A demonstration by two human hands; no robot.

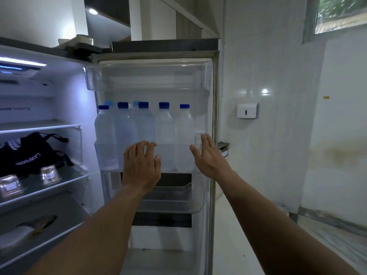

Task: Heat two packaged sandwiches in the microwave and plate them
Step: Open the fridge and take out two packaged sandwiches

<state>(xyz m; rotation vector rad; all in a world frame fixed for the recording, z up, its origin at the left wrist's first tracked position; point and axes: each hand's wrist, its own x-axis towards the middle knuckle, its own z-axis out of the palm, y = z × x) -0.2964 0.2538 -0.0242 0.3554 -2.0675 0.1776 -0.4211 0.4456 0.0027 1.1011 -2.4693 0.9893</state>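
**A:** ok so head cam: we've got the fridge door (213,116) swung wide open in front of us, both arms stretched out toward it. Our left hand (142,165) is spread flat, fingers (139,148) loose and holding nothing, right in front of the door shelf (107,155) with the water bottles (164,133). Our right hand (210,155) is open too, fingertips up by the door's right edge, empty.

**B:** yep, and the sandwiches? We honestly can't tell where they are. Inside the fridge on the left there's a dark bag (33,153) on a shelf (65,179), plus two clear little containers (48,174) in front of it, too blurry to read. Lower down there's something pale in the drawer (25,231).
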